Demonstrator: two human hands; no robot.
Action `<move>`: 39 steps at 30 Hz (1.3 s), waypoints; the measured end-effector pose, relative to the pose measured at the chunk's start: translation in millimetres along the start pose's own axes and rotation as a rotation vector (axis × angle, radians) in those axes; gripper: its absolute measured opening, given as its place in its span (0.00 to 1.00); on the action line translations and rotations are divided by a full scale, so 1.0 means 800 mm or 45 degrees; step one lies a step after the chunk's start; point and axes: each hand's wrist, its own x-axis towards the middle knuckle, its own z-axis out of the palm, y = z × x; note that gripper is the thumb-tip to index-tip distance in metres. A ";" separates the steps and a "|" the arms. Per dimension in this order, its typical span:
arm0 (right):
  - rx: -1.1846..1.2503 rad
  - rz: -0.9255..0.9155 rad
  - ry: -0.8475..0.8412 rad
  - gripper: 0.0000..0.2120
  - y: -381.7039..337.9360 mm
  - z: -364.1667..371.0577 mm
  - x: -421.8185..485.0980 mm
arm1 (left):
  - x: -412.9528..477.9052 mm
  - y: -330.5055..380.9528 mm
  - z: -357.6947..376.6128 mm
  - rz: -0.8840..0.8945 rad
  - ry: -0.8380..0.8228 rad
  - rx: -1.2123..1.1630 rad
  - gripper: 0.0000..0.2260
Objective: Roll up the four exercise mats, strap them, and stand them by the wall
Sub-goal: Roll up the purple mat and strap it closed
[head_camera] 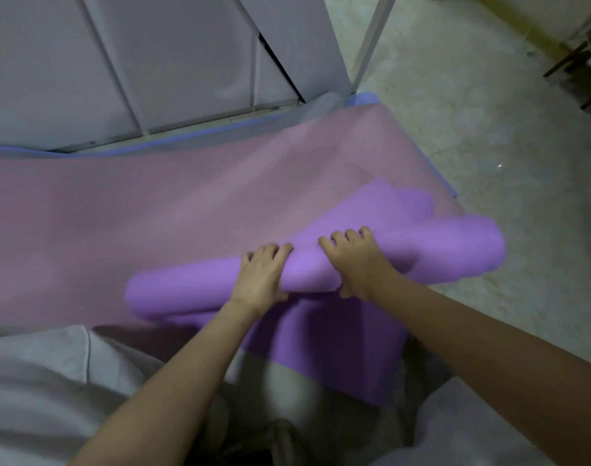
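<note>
A bright purple mat (432, 243) lies partly rolled across a flat pink mat (153, 210), its roll running from lower left to upper right. My left hand (262, 275) grips the roll near its middle, fingers curled over the top. My right hand (353, 260) grips the same roll just to the right, with the thumb tucked under the near side. The unrolled tail of the purple mat (338, 344) spreads toward me beneath my forearms. A blue mat edge (200, 132) shows under the pink mat along its far side.
Pale panelled cupboard doors (173, 62) stand directly behind the mats. A pale metal post (371, 42) rises at the mats' far right corner. Speckled floor (506, 136) stretches to the right, with dark furniture legs (580, 58) at the upper right. My grey trouser knees fill the bottom corners.
</note>
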 end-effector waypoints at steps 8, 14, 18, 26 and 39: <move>0.448 0.198 0.364 0.45 -0.026 -0.011 0.032 | 0.037 -0.061 -0.099 0.342 0.419 0.432 0.36; 0.500 0.049 0.074 0.48 -0.051 0.015 0.019 | -0.007 -0.061 -0.047 0.200 0.162 0.401 0.42; 0.572 -0.052 -0.228 0.43 -0.063 0.057 -0.014 | -0.025 -0.047 -0.012 0.196 -0.364 0.357 0.37; 0.434 -0.086 -0.182 0.54 -0.052 0.127 0.003 | 0.003 -0.064 0.017 -0.083 -0.548 -0.304 0.16; 0.348 -0.199 -0.501 0.40 -0.040 0.210 0.080 | 0.127 -0.141 0.074 -0.334 -0.600 -0.001 0.32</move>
